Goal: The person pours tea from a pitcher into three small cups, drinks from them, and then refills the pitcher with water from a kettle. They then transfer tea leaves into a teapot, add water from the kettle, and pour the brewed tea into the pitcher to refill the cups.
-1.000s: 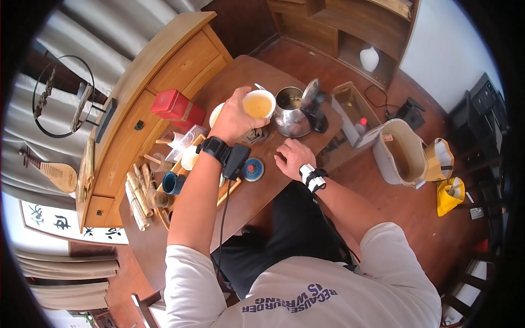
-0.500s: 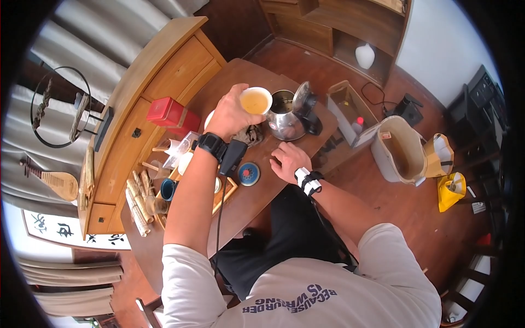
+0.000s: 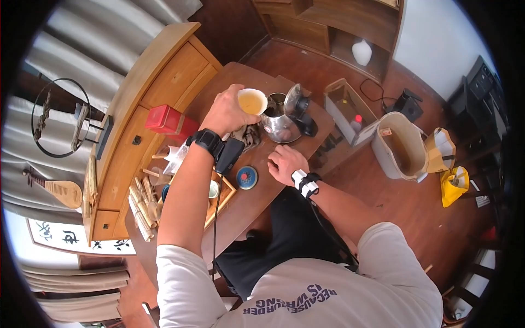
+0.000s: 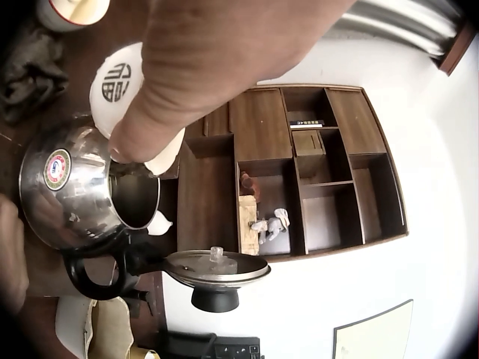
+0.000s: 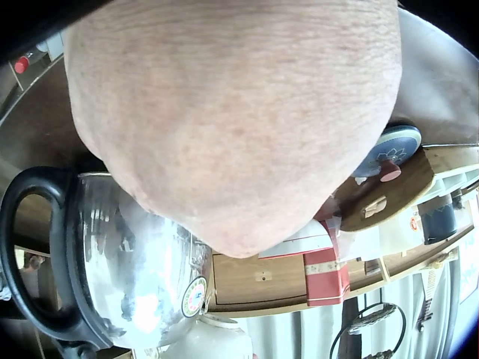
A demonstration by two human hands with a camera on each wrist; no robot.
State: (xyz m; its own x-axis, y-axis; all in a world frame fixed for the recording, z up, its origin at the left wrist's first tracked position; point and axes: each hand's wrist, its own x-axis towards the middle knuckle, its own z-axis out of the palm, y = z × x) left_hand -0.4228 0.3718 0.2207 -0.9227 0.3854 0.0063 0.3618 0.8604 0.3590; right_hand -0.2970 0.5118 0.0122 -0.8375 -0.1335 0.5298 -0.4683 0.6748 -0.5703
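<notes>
My left hand (image 3: 225,112) grips a white tea bowl (image 4: 112,93) by its rim, with yellow tea showing inside in the head view. The bowl tilts toward an open steel kettle (image 3: 280,130) and overlaps its mouth in the left wrist view. The kettle's lid (image 4: 217,271) stands hinged back over the black handle (image 4: 97,277). My right hand (image 3: 288,164) rests on the table beside the kettle, fingers loosely curled, holding nothing. Between the hands lies a crumpled dark cloth (image 3: 251,136). Close by is a round blue lid (image 3: 246,177) with a pink knob.
A wooden tray (image 3: 227,197) with a small cup (image 3: 213,189) lies under my left forearm. Behind it are a red box (image 3: 167,120) and rolled bamboo slips (image 3: 143,205). A second white cup (image 4: 75,11) stands past the cloth. A grey bin (image 3: 399,147) stands on the floor at right.
My left hand has brought the bowl closer to the kettle, so that it now overlaps the kettle's rim. The head view has shifted slightly. My right hand has stayed beside the kettle.
</notes>
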